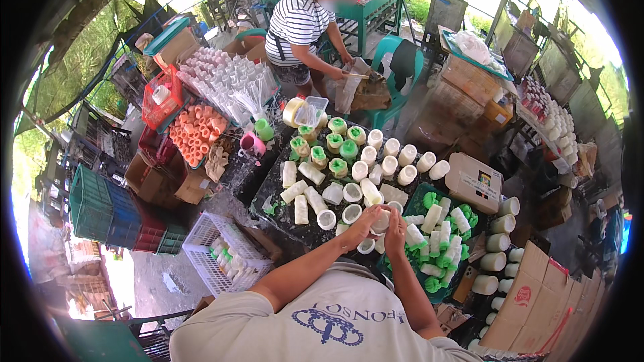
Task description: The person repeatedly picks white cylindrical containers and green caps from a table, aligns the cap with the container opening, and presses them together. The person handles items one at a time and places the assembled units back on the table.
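The left hand point(359, 229) and the right hand point(396, 230) are closed around a white cup point(380, 222), one on each side. The cup is up over the near side of a black table point(282, 229), close to the shirt point(335, 315). The table top is dark, with pale specks and bits on it. More white pots point(352, 192) are on it, some standing and some lying down. Behind them stand pots with green tops point(339, 125). To the right is a dark green tray point(417, 196), full of white and green pieces point(445, 234) — and a tan box point(474, 181) sits just past it.

On the left, a white crate point(199, 270) is on the gray floor point(161, 291), with small pieces inside. Orange cups point(196, 134) make a pile farther back. Past the table, a person in a striped top point(295, 30) bends down near a green chair point(416, 60) — holding something gray.
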Tool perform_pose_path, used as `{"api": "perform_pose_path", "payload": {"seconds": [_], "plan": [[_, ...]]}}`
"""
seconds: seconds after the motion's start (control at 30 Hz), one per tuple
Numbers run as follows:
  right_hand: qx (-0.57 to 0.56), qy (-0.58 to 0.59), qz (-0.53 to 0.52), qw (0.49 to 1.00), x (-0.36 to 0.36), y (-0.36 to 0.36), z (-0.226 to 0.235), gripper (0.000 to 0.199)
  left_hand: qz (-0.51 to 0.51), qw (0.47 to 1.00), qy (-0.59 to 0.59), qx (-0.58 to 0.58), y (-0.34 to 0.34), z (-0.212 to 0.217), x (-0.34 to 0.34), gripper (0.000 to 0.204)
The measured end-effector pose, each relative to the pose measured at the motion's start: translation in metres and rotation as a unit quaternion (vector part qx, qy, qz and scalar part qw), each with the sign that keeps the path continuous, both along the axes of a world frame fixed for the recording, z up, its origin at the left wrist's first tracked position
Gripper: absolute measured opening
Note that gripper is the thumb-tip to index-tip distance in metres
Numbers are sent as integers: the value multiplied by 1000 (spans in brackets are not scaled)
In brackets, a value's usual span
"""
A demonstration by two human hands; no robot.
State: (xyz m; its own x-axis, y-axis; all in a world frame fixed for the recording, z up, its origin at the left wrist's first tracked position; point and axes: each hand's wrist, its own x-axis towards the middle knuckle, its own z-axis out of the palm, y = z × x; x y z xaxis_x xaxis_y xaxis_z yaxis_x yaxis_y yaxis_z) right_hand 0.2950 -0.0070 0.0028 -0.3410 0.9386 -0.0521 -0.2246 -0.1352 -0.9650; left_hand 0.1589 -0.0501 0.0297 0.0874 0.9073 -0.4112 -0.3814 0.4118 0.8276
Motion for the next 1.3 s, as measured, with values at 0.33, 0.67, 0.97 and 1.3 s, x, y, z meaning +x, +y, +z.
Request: {"api": "perform_pose_path", "payload": {"seconds": [0.33, 0.67, 0.97, 1.3], "plan": [[16, -93, -46, 994, -16, -21, -12, 59, 62, 998, -11, 15, 9, -30, 9, 57], [-36, -131, 34, 990, 0, -8, -21, 71, 89, 986, 84, 117, 4, 2, 5, 50], [-133, -51, 74, 987, -3, -15, -22, 71, 140, 988, 5, 65, 9, -16, 11, 53], [-129, -70, 30, 989, -5, -18, -13, 68, 128, 991, 11, 25, 13, -17, 8, 57]]}}
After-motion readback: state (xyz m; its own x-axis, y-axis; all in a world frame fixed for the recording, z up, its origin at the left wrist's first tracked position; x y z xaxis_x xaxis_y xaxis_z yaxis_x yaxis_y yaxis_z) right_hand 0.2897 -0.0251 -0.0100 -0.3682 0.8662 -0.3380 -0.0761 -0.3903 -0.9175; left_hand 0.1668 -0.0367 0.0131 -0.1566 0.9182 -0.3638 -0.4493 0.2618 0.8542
